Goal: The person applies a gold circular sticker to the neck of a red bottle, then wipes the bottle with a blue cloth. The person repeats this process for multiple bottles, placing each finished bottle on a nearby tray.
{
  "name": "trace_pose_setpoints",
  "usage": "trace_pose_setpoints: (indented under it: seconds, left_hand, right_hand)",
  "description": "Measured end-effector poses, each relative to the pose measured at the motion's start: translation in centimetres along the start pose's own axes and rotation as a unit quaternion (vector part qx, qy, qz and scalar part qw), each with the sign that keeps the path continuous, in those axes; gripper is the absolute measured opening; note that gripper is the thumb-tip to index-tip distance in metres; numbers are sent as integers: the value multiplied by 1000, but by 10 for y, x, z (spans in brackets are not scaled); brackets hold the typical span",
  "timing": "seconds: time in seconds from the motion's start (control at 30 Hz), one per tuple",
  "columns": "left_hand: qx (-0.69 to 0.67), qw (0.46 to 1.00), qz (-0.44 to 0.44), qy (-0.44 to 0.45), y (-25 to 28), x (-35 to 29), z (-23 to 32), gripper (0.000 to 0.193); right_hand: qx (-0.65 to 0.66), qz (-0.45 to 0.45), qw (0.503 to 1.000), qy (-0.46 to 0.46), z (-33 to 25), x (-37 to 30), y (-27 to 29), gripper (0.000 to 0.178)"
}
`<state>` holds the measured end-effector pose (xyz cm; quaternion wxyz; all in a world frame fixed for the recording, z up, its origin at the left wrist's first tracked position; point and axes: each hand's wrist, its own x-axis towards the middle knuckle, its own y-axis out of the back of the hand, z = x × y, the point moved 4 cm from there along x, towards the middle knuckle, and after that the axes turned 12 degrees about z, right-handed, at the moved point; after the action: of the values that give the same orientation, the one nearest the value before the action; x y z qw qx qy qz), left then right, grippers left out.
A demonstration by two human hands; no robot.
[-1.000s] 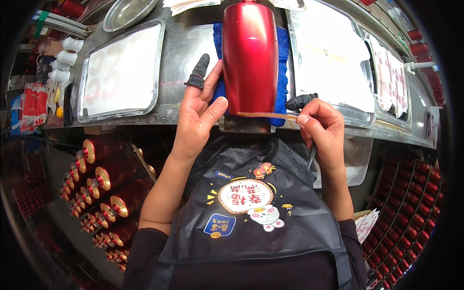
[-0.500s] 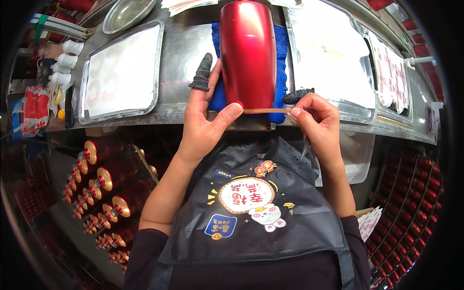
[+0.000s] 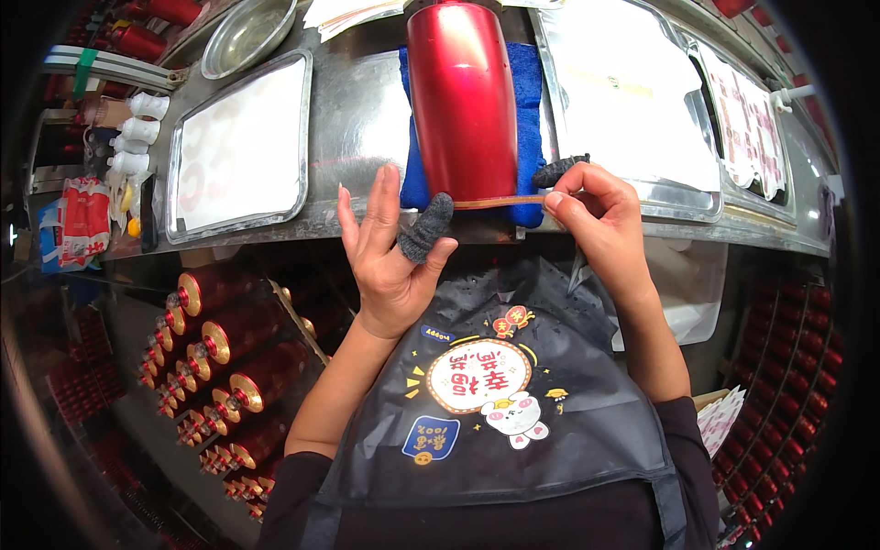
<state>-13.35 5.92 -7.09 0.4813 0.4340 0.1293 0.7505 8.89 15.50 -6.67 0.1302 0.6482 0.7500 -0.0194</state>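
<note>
A glossy red bottle-shaped vessel lies on a blue towel, its near end toward me. Along that end runs a thin brownish-gold strip. My right hand pinches the strip's right end between thumb and finger; a dark grey finger cot covers its raised finger. Pointed metal tips, like tweezers, stick out beneath that palm. Fingers spread, my left hand is open; its cot-covered index fingertip is at the strip's left end, by the vessel's edge. Whether it presses there is hard to tell.
Metal trays with white sheets stand left and right of the towel. A metal bowl is at the far left. Racks of red bottles with gold ends stand below the table's edge, left and right. White bottles line the left side.
My left hand has dropped nearer to me and turned; its thumb has left the strip's end, and its index fingertip is there instead. My right hand keeps its pinch on the strip.
</note>
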Motion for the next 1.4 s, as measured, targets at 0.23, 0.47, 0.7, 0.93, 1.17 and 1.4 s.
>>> trace_pose_setpoints:
  seconds: [0.23,0.47,0.7,0.93,1.17,1.4]
  left_hand:
    - [73,994,-14,-80,7,19,20,23]
    - [104,985,-22,-135,4,38,42,29]
    - [104,979,6,-176,-21,51,48,15]
    - [-163,973,1,164,-23,28,-3,71]
    - [-82,996,16,24,-5,-3,7,54]
    - [1,1000,-1,-24,-6,3,14,38]
  right_hand:
    - [17,-2,1000,-13,6,3,-3,10]
    - [8,-6,1000,-4,8,5,-4,10]
    - [-70,-10,996,54,4,2,-7,11]
    - [3,-38,999,-20,-11,-2,-7,11]
    - [33,-42,998,-40,-25,-5,-7,11]
    - [24,-38,999,-20,-16,-2,-4,11]
